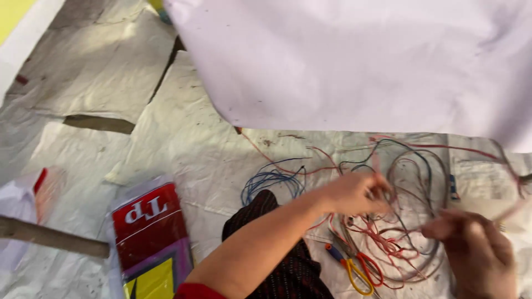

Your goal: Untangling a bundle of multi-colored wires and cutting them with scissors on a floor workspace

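A tangle of thin red, blue and dark wires (407,221) lies on a crumpled pale sheet. My left hand (354,192) reaches across from the lower left and pinches some of the wires at the top of the tangle. My right hand (475,243) is at the lower right, blurred, with its fingers closed on wire strands at the tangle's right side. A small coil of blue wire (271,180) lies just left of my left hand. Scissors with orange and yellow handles (354,268) lie below the tangle, between my hands.
A large white sheet (360,61) covers the upper right. A red, purple and yellow printed packet (149,238) lies at the lower left. A brown stick (52,237) lies at the left edge, next to a white and red bag (22,199). Dark patterned cloth (277,254) is under my left forearm.
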